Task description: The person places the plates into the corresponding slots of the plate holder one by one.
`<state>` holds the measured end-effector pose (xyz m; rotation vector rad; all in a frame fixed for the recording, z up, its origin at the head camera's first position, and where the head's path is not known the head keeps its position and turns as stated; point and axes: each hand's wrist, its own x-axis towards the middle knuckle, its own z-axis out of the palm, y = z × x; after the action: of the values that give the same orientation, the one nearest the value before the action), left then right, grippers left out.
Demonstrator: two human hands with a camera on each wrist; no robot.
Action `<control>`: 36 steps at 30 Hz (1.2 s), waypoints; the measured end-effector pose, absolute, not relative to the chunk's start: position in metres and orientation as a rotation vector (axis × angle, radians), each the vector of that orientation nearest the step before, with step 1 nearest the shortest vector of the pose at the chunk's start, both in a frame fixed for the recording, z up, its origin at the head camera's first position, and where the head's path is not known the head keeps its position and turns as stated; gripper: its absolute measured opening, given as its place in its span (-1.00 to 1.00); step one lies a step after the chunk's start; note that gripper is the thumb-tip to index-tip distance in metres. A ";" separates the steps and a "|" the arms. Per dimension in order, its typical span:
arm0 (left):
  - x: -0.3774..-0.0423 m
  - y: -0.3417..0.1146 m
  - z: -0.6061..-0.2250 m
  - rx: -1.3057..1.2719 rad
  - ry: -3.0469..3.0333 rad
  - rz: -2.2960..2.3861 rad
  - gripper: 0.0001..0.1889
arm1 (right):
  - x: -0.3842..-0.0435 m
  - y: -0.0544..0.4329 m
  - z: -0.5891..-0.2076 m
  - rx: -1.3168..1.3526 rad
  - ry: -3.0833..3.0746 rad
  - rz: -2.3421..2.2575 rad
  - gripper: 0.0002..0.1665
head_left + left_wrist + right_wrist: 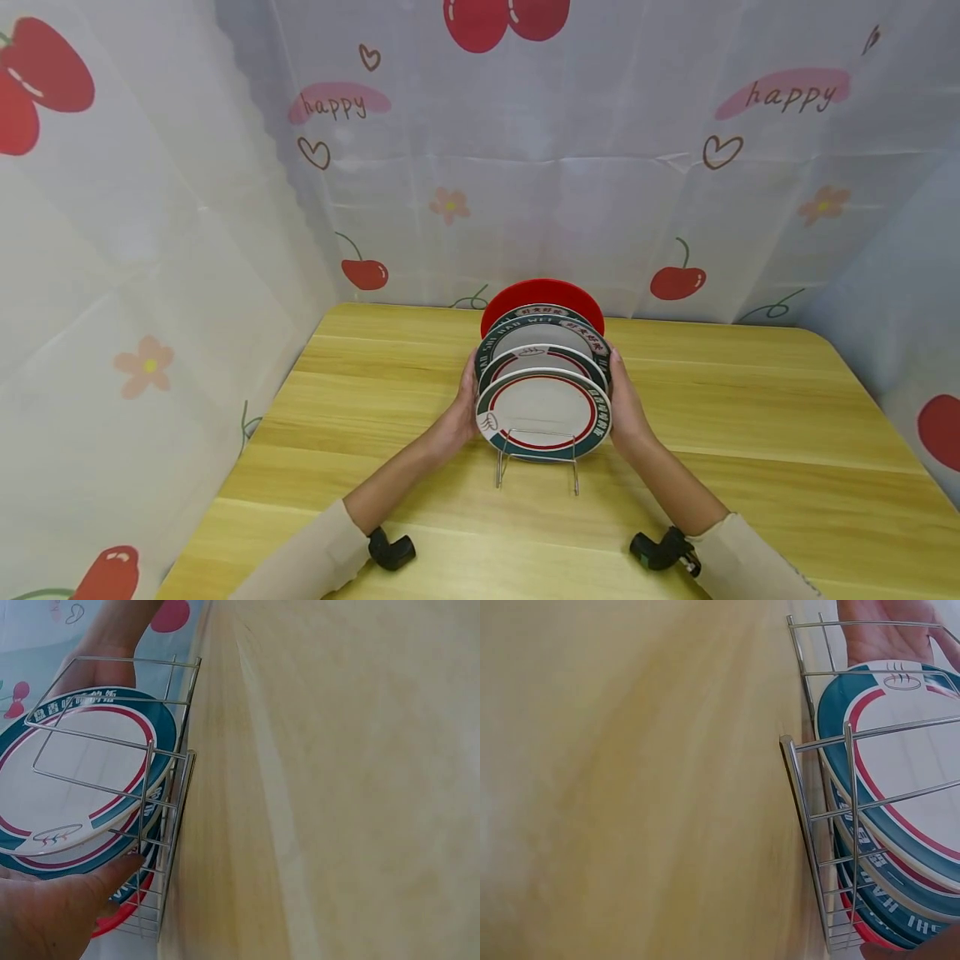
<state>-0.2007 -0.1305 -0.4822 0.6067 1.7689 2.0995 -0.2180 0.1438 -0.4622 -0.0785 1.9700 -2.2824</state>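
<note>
Several round plates [543, 408] stand on edge, one behind another, in a wire dish rack [537, 457] on the table. The front ones are white with green and red rims; a plain red plate [542, 289] stands at the back. My left hand [461, 408] holds the plates at their left edges, and its thumb [120, 871] lies by a rack post in the left wrist view. From the right side my right hand [628, 408] holds the opposite edges. Its thumb [877, 951] shows low in the right wrist view. Most of the fingers are hidden behind the plates.
The wooden table [750, 400] extends to both sides of the rack and in front. A printed white curtain [570, 208] hangs close behind the red plate, with more cloth at left and right. Black wrist mounts [392, 550] sit by the sleeves.
</note>
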 end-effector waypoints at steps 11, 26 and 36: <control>-0.203 -0.130 -0.482 0.634 1.723 2.101 -0.42 | -0.217 0.146 -0.461 -0.032 1.972 -2.267 -0.17; -0.208 -0.131 -0.482 0.635 1.687 2.076 -0.42 | -0.212 0.146 -0.462 0.011 2.000 -2.273 -0.16; -0.225 -0.174 -0.475 0.613 2.012 1.924 -0.35 | -0.219 0.177 -0.452 -0.198 2.579 -1.897 -0.21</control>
<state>-0.2253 -0.1735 -0.4745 0.6129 2.0122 1.9238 -0.2192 0.1771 -0.4519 -0.1975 2.5789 -1.8970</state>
